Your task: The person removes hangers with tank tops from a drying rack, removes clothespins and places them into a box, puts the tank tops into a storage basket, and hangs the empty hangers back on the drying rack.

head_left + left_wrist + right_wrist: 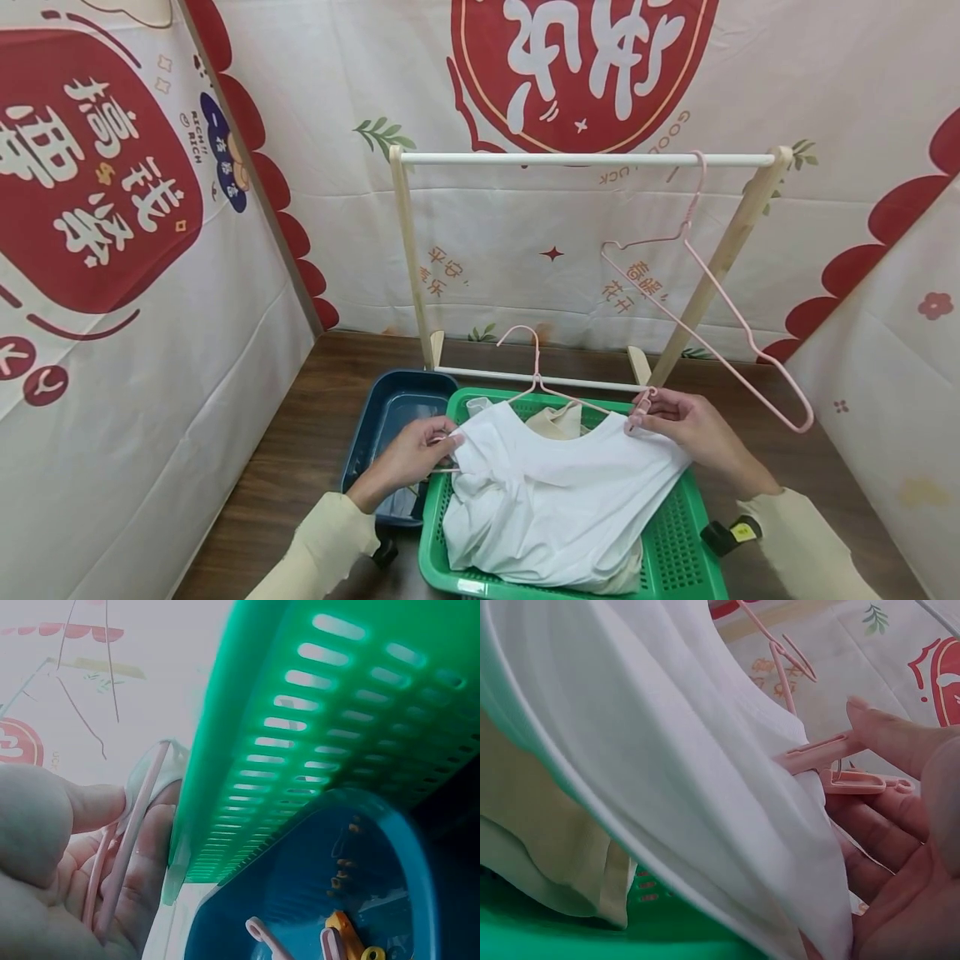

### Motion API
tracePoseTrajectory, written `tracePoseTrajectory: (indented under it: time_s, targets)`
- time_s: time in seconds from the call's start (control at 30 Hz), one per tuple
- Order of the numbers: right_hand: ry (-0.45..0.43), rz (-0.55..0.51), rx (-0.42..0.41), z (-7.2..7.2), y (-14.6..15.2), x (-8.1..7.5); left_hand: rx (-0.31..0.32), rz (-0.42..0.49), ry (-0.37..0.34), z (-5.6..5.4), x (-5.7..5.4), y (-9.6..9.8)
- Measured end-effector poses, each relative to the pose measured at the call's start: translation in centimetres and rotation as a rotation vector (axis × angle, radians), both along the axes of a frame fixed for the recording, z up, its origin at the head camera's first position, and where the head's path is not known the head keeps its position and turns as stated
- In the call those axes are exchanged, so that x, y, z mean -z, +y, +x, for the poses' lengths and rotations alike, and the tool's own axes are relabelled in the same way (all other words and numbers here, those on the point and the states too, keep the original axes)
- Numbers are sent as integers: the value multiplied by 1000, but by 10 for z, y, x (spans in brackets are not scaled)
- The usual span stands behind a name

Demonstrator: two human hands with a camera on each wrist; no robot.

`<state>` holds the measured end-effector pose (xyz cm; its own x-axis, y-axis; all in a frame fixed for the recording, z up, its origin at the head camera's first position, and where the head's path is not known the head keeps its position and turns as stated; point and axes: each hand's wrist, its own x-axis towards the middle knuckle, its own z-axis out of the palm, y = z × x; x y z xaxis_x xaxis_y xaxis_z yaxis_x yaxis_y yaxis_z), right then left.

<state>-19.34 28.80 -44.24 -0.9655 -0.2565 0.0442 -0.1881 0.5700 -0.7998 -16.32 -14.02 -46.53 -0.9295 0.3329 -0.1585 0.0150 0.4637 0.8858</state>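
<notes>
A white shirt is spread over a green basket, with a pink hanger inside its neckline and the hook standing up. My left hand pinches the shirt's left shoulder together with the hanger's end; in the left wrist view the pink hanger bar runs between thumb and fingers. At the other shoulder, my right hand squeezes a pink clothespin between thumb and fingers. The right wrist view shows the clothespin's tip at the edge of the white cloth.
Beige clothing lies under the shirt in the green basket. Left of it stands a blue tray holding clothespins. Behind rises a rack with a white top rail, where another pink hanger hangs at the right.
</notes>
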Motion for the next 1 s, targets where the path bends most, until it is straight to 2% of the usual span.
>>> tracePoseTrajectory:
  time_s: [0.3,0.5,0.67,1.0]
  targets:
    - [14,10,61,5,-1,2,0,11,-14,0,0,0]
    - [83,22,65,6,0,5,9,17,4,-1,1,-1]
    - [94,39,80,7,1,8,10,16,2,-1,1,-1]
    - [63,-53,61,7,3,18,-3,8,-14,0,2,-1]
